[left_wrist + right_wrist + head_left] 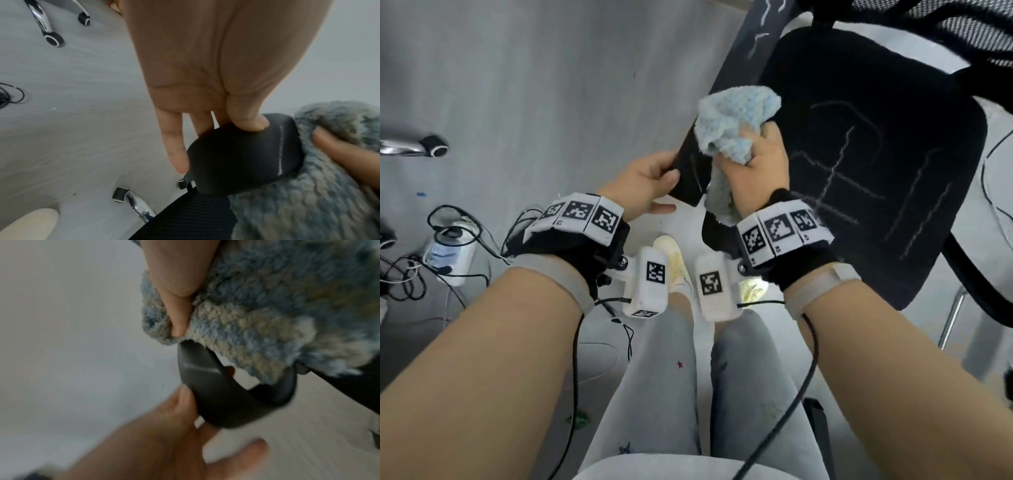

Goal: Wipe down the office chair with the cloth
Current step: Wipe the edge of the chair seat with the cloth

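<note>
The office chair has a black mesh seat (876, 154) with pale scribbled lines on it. Its black armrest (690, 171) runs up the middle of the head view and carries a pale streak. My left hand (650, 178) grips the armrest's near end (236, 155), thumb on top and fingers underneath. My right hand (756, 164) holds a bunched, fluffy light-blue cloth (732, 123) and presses it against the armrest just beyond the left hand. In the right wrist view the cloth (267, 313) lies over the armrest (216, 394), which hides the pad under it.
On the grey floor at left lie a power strip with tangled cables (448, 253) and another chair's chrome leg with a caster (431, 145). This chair's own chrome leg and caster (131, 201) sit below the armrest. My legs in grey trousers (654, 394) stand close to the seat.
</note>
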Available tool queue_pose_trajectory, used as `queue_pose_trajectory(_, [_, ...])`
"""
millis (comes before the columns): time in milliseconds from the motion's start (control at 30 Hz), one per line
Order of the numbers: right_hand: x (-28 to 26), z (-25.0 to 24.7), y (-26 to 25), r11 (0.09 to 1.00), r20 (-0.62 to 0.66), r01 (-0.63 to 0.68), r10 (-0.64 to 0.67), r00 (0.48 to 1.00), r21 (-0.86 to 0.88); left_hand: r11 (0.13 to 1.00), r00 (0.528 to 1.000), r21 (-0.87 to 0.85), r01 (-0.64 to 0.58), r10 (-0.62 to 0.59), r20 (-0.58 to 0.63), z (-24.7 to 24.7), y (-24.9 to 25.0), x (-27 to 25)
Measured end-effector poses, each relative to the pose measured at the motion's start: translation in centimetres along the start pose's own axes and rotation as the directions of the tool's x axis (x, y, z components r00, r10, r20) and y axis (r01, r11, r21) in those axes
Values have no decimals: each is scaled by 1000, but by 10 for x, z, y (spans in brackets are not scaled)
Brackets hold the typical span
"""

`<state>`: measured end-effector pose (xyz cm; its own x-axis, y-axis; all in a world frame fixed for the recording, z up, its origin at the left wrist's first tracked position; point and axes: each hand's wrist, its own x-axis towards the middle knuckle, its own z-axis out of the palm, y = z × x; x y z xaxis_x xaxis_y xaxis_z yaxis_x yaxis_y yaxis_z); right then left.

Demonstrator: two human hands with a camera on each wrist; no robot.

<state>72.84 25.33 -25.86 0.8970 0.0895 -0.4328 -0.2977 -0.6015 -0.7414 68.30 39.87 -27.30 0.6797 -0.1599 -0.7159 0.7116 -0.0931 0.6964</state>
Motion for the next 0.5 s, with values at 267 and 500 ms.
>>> queue_pose_trajectory(267, [-21,-11,15,863,341,342,-216,915,-371,997,1000,-79,-17,14,-28,4,-7,-2])
queue_pose_trajectory(500, [-1,-11,13,992,27,90,-88,996,-91,997,999,-70,-25,24,-25,1,-6,0])
